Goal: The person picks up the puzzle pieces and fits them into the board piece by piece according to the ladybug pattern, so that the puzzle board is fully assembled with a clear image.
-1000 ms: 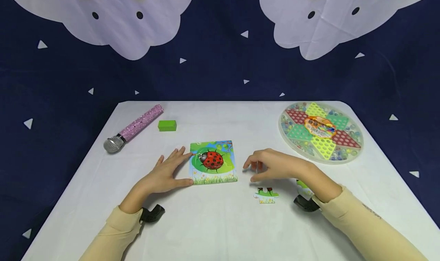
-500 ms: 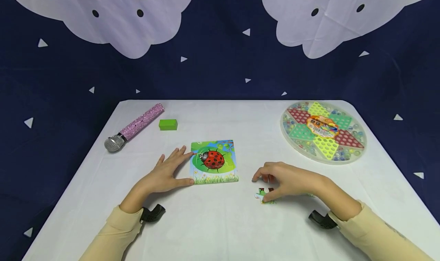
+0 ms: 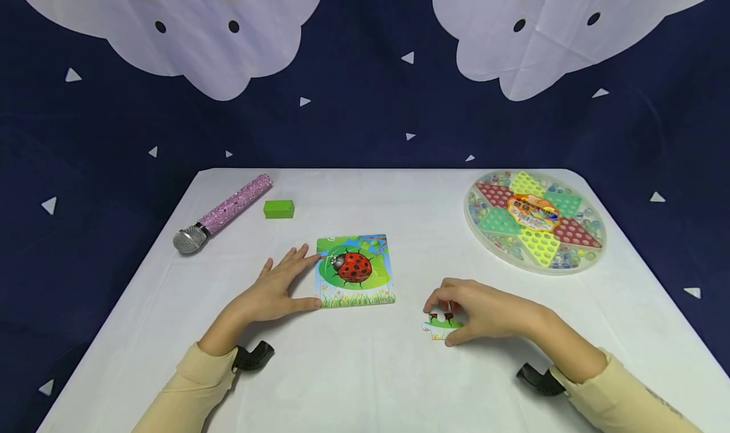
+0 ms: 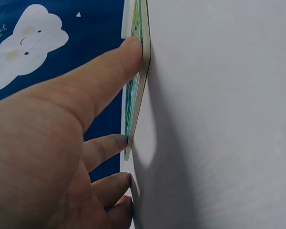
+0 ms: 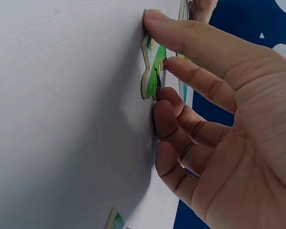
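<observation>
A square ladybug puzzle board lies flat in the middle of the table. My left hand rests along its left side, fingers spread, the thumb at the lower corner and a fingertip on the left edge. In the left wrist view the thumb touches the board's edge. Right of the board, my right hand pinches a loose green and white puzzle piece at opposite edges, thumb below and index finger above. The right wrist view shows the puzzle piece standing close against the tabletop between those fingers.
Another puzzle piece lies on the white table, hidden by the right hand in the head view. A pink glitter microphone and a green block are at the back left. A round Chinese checkers set with marbles is at the back right.
My right hand has moved right and toward me, from beside the board to the loose puzzle piece, and its thumb and index finger have closed on it. My left hand has stayed put.
</observation>
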Motion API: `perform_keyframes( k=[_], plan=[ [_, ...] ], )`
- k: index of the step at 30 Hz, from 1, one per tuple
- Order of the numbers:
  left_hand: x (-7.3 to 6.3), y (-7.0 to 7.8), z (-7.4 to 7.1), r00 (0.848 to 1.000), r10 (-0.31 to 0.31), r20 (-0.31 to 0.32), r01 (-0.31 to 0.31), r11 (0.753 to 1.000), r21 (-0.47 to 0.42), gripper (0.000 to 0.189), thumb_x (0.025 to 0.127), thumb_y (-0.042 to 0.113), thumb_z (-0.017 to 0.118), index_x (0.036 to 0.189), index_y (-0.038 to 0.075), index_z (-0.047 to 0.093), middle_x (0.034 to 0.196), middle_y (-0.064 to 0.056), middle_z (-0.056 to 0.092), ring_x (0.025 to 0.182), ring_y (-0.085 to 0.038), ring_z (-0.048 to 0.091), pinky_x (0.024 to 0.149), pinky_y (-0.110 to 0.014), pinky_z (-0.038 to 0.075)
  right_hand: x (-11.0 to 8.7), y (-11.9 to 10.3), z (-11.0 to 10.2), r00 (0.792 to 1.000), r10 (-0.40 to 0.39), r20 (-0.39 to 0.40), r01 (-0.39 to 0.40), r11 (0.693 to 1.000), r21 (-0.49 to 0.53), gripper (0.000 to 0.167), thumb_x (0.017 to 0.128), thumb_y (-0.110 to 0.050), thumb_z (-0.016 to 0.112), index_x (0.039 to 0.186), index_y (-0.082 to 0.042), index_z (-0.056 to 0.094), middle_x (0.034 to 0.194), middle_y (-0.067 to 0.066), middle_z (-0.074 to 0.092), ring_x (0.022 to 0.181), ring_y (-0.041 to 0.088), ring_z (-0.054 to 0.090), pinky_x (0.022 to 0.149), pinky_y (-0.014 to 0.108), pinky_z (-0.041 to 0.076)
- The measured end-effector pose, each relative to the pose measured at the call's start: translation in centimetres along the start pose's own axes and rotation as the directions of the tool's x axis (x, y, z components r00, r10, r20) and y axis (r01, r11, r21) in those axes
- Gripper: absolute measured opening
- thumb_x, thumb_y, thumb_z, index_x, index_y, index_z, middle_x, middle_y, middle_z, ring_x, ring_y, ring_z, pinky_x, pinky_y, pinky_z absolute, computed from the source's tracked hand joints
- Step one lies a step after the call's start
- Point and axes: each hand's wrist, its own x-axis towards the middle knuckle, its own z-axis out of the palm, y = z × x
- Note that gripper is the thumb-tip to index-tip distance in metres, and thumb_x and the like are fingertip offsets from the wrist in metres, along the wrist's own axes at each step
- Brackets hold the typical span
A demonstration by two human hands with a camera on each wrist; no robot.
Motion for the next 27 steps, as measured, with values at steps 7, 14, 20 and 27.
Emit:
perform_keyframes(
  k=[7,14,20,27],
  plan=[
    [0.14,0.00,0.24,1.000,-0.005,-0.020,0.004,0.999,-0.051,0.093,0.085,0.041,0.088,0.163,0.012,0.046,0.175,-0.029,0.022,0.163,-0.055,0.015,0.124,-0.084,0.000,-0.13,0.05,0.16,1.000,0.001,0.002,-0.001,0.999,0.036,0.041,0.085,-0.026,0.093,0.121,-0.026,0.074,0.101,-0.010,0.063,0.086,0.003,0.056,0.076,0.021,0.051],
    [0.51,0.43,0.14,0.999,-0.034,-0.008,0.033,0.997,-0.068,0.088,0.088,0.035,0.088,0.162,0.011,0.048,0.175,-0.029,0.022,0.164,-0.053,0.014,0.126,-0.081,0.001,-0.09,0.06,0.10,1.000,0.002,-0.005,-0.002,0.999,0.035,0.039,0.085,-0.025,0.093,0.119,-0.026,0.074,0.098,-0.010,0.063,0.083,0.004,0.055,0.074,0.021,0.051],
    [0.45,0.61,0.28,0.999,-0.035,-0.024,0.034,0.998,-0.048,0.083,0.091,0.039,0.084,0.162,0.012,0.049,0.175,-0.028,0.024,0.164,-0.052,0.016,0.126,-0.081,0.002,0.13,0.06,0.28,1.000,-0.011,-0.011,0.011,1.000,0.000,0.037,0.085,-0.024,0.092,0.117,-0.026,0.073,0.094,-0.011,0.061,0.081,0.002,0.054,0.074,0.021,0.051],
    [0.52,0.47,0.44,0.999,-0.042,-0.033,0.040,0.998,-0.048,0.086,0.088,0.037,0.087,0.161,0.012,0.049,0.175,-0.028,0.025,0.164,-0.052,0.017,0.127,-0.080,0.003,0.80,-0.10,0.36,1.000,-0.018,-0.001,0.018,1.000,-0.021,0.035,0.085,-0.027,0.091,0.115,-0.027,0.072,0.093,-0.011,0.061,0.081,0.001,0.054,0.074,0.021,0.050]
  ],
)
